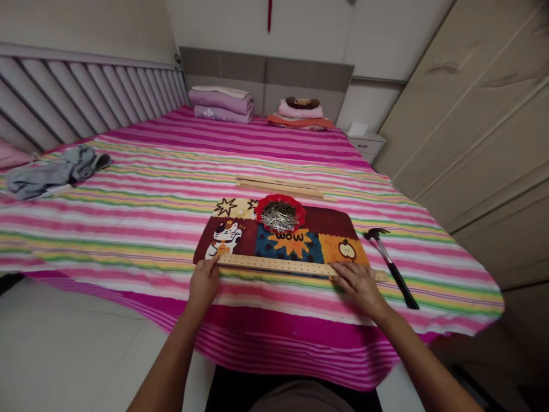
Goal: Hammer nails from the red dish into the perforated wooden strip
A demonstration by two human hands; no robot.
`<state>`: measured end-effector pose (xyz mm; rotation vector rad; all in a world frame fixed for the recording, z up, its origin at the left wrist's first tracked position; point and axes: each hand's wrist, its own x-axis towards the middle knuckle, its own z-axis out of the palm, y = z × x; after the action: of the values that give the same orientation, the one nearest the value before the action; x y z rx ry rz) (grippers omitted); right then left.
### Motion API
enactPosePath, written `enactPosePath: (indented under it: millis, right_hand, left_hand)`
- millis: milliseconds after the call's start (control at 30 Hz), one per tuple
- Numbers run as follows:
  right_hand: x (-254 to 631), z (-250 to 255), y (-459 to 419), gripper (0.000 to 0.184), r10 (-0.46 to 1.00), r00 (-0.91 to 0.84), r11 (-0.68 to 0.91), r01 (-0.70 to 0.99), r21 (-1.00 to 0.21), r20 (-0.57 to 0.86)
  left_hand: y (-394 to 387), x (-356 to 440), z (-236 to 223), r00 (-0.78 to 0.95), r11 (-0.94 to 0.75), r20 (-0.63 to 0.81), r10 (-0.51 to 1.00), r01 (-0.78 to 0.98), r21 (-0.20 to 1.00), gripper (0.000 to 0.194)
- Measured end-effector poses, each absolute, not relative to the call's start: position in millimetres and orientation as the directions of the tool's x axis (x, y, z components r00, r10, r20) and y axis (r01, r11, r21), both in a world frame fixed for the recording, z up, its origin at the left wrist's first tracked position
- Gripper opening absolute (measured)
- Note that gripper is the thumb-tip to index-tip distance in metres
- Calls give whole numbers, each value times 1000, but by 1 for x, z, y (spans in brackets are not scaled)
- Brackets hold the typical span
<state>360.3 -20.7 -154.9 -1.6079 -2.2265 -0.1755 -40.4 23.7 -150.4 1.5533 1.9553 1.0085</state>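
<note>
Along the six-o'clock edge of a patterned mat (328,220), a straight, dark-dotted wooden strip (274,265) runs nearly nine-to-three, the left hand (205,279) pinching its nine-o'clock end, the right hand (358,284) holding it near three.

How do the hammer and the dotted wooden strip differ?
The hammer is black and silvery; the dotted wooden strip is pale. The hammer looks shorter than the strip. The hammer lies slanted and untouched; the strip is held roughly crosswise. Both are elongated.
</note>
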Motion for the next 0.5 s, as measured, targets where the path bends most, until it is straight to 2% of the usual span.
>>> enactPosePath:
  millis: [200,333,433,500]
  right_hand:
    - [360,-146,-26,27,918,-219,267,958,-108,330]
    - [365,-143,-26,28,929,-205,248,963,-106,308]
    - [369,-140,-27,29,929,-210,256,960,-118,303]
    - [373,-139,-27,29,929,-214,261,957,-126,302]
  left_hand:
    - [30,-36,-153,-218,61,152,964,736,674,32]
    - [35,-33,-151,-211,129,64,975,782,610,31]
    - [33,-29,-148,-197,120,51,979,763,636,22]
    - [32,-25,-146,-210,113,50,976,696,709,15]
